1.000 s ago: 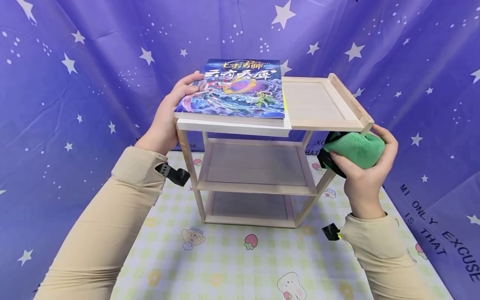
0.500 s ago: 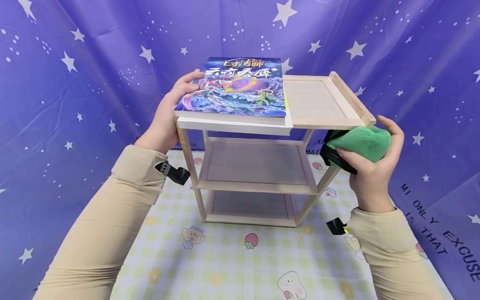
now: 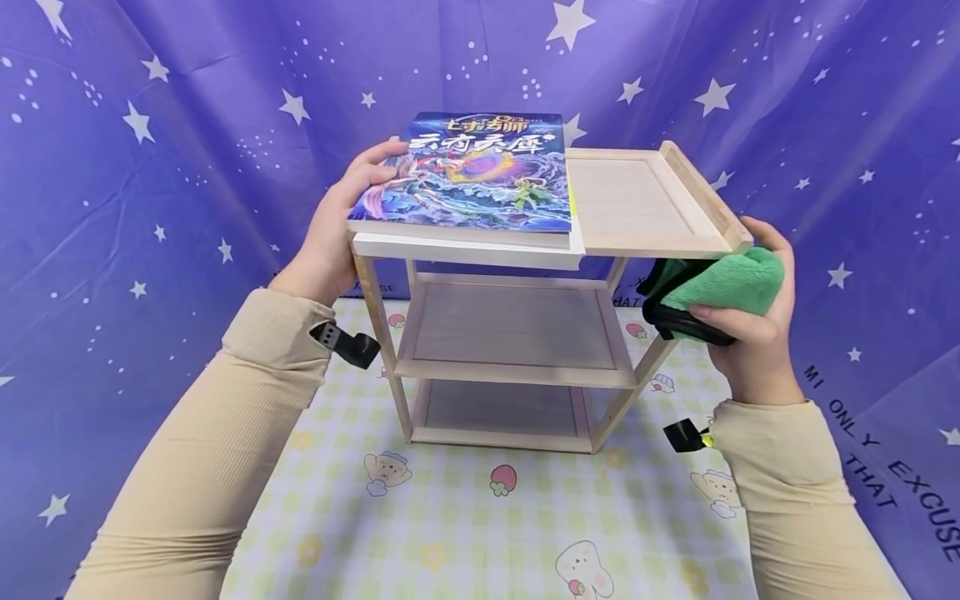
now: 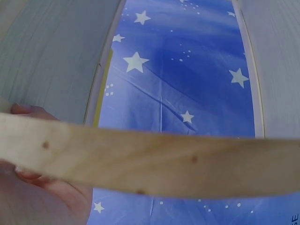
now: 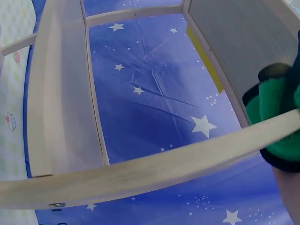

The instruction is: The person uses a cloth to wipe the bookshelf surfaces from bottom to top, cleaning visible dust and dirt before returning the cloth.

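Note:
A three-tier wooden shelf [image 3: 637, 196] stands on the table. A book [image 3: 480, 179] with a colourful blue cover lies on the left of its top tier, over a wider, white-edged item [image 3: 465, 252]. My left hand [image 3: 326, 221] grips the top tier's left end, fingers over the book's edge; the left wrist view shows part of that hand [image 4: 54, 187] behind a wooden post. My right hand [image 3: 761, 329] holds a folded green cloth [image 3: 731, 283] with black trim just under the top tier's right end. In the right wrist view the cloth [image 5: 274, 101] lies against the right post.
The middle tier [image 3: 510, 325] and bottom tier [image 3: 502, 410] sit below. A checked tablecloth [image 3: 465, 533] covers the table. Purple curtains [image 3: 187, 208] with white stars hang behind and at both sides. A small black camera [image 3: 352, 346] is strapped to the left wrist.
My right hand and the green cloth have moved slightly right and up along the shelf's right end, and the cloth has turned to show more black trim. My left hand stays put.

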Tool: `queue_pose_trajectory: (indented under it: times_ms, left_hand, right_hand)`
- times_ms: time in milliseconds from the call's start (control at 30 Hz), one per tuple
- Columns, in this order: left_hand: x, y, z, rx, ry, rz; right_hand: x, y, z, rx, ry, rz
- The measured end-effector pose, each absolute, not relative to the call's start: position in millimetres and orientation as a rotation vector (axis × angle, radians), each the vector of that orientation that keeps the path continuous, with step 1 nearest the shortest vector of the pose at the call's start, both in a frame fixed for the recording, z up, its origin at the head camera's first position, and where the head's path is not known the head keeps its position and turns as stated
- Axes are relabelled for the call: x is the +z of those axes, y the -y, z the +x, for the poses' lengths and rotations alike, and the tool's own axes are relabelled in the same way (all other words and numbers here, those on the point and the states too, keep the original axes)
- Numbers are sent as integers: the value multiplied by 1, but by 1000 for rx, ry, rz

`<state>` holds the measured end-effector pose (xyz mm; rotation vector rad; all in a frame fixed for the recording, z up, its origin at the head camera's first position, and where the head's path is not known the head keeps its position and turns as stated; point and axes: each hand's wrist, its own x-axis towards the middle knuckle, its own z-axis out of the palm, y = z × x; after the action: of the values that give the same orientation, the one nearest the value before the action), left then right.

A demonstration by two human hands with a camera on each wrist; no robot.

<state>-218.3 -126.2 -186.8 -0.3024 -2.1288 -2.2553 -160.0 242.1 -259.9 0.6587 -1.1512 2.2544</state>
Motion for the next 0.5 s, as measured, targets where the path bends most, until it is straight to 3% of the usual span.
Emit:
queue_pose_trajectory:
  times_ms: [500]
  left_hand:
    - [-186, 126, -217, -2284, 2103, -309]
  right_hand:
    - [-265, -250, -167, 2378, 1112, 899]
